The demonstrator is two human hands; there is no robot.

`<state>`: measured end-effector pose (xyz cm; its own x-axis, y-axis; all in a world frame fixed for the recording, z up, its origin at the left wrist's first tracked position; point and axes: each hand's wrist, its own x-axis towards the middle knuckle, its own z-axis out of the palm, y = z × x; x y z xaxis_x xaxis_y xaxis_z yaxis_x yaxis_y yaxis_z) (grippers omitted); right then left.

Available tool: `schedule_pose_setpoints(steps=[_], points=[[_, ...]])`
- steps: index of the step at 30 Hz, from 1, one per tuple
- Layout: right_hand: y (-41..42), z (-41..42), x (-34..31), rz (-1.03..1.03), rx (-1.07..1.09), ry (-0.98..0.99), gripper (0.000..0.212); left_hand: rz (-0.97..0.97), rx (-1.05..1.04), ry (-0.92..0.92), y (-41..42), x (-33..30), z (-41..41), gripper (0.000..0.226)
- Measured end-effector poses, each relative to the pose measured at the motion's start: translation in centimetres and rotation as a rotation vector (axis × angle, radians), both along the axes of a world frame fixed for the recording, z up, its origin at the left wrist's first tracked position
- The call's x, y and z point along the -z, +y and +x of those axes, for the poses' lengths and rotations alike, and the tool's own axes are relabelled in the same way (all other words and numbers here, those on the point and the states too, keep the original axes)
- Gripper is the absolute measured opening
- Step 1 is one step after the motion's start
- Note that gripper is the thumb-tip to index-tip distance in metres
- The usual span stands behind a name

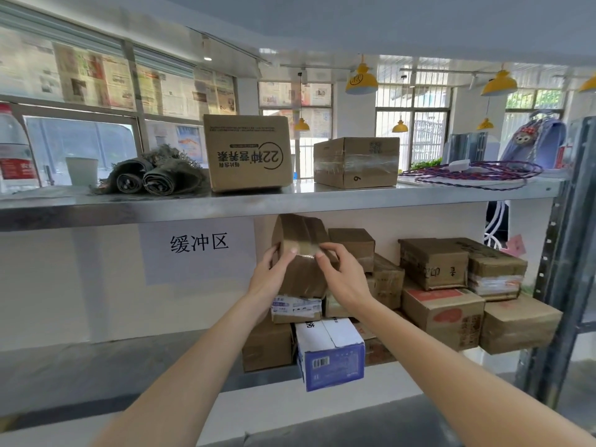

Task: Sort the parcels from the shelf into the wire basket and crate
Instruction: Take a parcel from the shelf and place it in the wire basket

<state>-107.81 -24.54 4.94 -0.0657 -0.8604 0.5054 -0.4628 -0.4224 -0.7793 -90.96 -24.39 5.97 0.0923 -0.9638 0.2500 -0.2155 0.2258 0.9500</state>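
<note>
A brown taped cardboard parcel (301, 243) stands on top of the stack on the middle shelf (129, 211), tilted toward me. My left hand (272, 275) grips its left side, thumb on the front. My right hand (343, 274) holds its right edge, fingers curled on the tape. Below it lie a small white-labelled parcel (296, 308), a blue and white box (330, 356) and several brown parcels (442, 314) piled to the right. No wire basket or crate is in view.
The upper shelf carries a printed carton (248, 153), a taped box (356, 161), rolled cloth (151, 175), a water bottle (14, 150) and a coiled purple cable (477, 172). A white sign (198, 243) hangs left of the stack. A metal upright (554, 253) stands at the right.
</note>
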Motion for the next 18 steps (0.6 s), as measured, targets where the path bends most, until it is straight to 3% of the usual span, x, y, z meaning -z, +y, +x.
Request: schedule_pose_setpoints(steps=[4, 7, 11, 14, 16, 18], points=[[3.3, 0.9, 0.0, 0.03, 0.006, 0.015, 0.038, -0.029, 0.028, 0.063, 3.5, 0.2, 1.0, 0.064], [6.3, 1.7, 0.2, 0.118, -0.003, 0.017, 0.048, -0.065, 0.092, 0.062, 6.6, 0.7, 1.5, 0.061], [10.9, 2.7, 0.8, 0.221, -0.048, -0.029, 0.086, -0.11, 0.208, 0.017, 9.8, 2.3, 2.7, 0.08], [14.9, 3.2, 1.0, 0.245, -0.023, -0.07, 0.086, -0.1, 0.279, 0.039, 11.9, 3.3, 2.7, 0.099], [17.2, 3.0, 1.3, 0.279, 0.019, -0.085, 0.092, -0.088, 0.347, 0.07, 14.0, 3.7, 2.1, 0.092], [19.4, 2.4, 1.5, 0.318, 0.039, -0.124, 0.108, -0.046, 0.402, 0.177, 16.1, 4.0, 1.3, 0.071]])
